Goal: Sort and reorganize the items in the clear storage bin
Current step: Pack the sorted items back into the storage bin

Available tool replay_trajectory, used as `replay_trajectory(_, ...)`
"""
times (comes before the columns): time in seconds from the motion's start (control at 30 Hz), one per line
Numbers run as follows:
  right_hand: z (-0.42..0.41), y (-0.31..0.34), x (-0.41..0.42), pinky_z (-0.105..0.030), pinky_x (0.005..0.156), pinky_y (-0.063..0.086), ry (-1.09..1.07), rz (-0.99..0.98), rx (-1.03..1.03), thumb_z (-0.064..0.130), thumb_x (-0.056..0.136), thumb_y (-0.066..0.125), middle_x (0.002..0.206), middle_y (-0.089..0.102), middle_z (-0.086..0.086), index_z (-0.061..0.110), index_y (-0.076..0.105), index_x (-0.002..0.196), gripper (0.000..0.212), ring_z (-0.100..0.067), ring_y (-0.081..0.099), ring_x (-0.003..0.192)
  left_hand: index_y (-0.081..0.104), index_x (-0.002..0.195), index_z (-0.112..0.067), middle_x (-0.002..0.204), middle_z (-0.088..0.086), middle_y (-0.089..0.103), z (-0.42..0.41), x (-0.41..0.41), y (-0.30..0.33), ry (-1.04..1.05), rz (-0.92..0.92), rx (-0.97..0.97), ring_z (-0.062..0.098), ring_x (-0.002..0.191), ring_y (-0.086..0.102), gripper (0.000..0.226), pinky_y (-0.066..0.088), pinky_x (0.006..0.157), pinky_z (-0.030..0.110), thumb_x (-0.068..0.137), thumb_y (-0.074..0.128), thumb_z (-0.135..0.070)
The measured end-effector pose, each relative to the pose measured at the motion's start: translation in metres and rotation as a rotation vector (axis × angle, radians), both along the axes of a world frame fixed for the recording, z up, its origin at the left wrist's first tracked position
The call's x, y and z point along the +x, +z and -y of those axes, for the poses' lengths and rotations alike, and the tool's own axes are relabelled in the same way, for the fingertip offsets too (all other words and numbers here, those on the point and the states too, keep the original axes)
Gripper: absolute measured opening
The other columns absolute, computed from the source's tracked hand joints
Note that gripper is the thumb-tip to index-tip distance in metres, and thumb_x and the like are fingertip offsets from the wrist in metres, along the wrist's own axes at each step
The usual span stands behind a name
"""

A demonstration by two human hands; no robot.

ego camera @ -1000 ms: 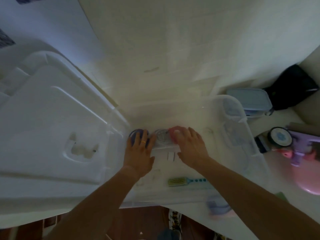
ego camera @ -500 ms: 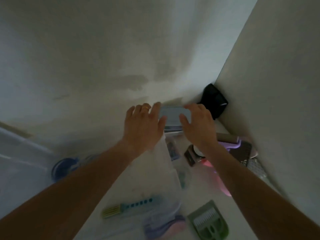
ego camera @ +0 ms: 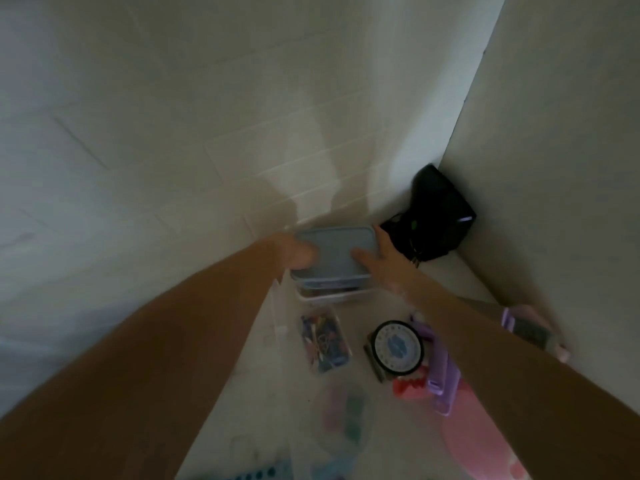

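Both arms reach out toward the back corner of the white surface, and the target is the blue-lidded container, sitting against the wall at the rear edge, just beside the black bag tucked into the corner. The left hand comes in at the container's left end, fingers curled at its edge, though motion blur hides whether they have closed round it. The right hand takes the right end, thumb laid on the lid and fingers wrapping the far corner, so that side looks gripped. The container sits flat, not lifted. As for progress, it looks like early or middle going. Plenty lies loose outside the bin: a small clear box of colourful bits nearer the middle of the surface, a round black dial scale to its right, a purple item touching the scale, a pink round thing at the near right edge, and blurred pastel pieces toward the near edge. Only a sliver of the clear storage bin shows, its transparent wall edging the left of these items. I judge most of the sorting lies ahead, this container being the next piece to go in.
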State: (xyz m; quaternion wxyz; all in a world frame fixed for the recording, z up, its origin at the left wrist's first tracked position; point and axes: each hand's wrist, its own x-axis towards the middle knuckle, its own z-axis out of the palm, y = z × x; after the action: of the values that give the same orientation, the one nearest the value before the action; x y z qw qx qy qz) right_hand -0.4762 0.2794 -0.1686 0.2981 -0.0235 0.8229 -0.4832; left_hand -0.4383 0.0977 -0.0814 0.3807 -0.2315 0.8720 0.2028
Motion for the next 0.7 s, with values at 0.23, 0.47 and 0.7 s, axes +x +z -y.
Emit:
replay_trajectory(0.23,-0.01,0.01,-0.003,-0.033,0.096,0.044,-0.077,-0.118,-0.019,0.037,0.1,0.052,0.144,0.041,-0.01,0.03,0.009,0.156,0.072,-0.028,0.05,0.121,0.045,0.124,-0.005,0.117,0.022,0.066,-0.01,0.003,-0.008,0.127,-0.085,0.159,0.029,0.081,0.065,0.034,0.046,0.065,0.025,0.104,0.033,-0.03)
replay_trajectory(0.47,-0.042,0.116,0.009,-0.034,0.092,0.051,-0.17,-0.293,-0.123,0.044,0.095,0.059,0.139,0.048,0.002,0.039,0.019,0.154,0.071,-0.019,0.057,0.112,0.039,0.118,-0.018,0.12,0.014,0.057,-0.026,0.028,0.046,0.302,-0.559,0.393,0.032,0.098,0.062,0.053,0.056,0.088,0.048,0.087,0.042,-0.062)
replay_trajectory(0.7,0.002,0.23,0.116,-0.052,0.075,0.06,-0.026,-0.404,-0.225,0.066,0.08,0.061,0.115,0.064,-0.005,0.053,0.025,0.139,0.07,-0.03,0.07,0.093,0.051,0.074,-0.038,0.083,-0.004,0.065,0.041,0.148,0.147,0.456,-0.898,0.435,0.021,0.076,0.063,0.031,0.053,0.08,0.041,0.074,0.058,-0.068)
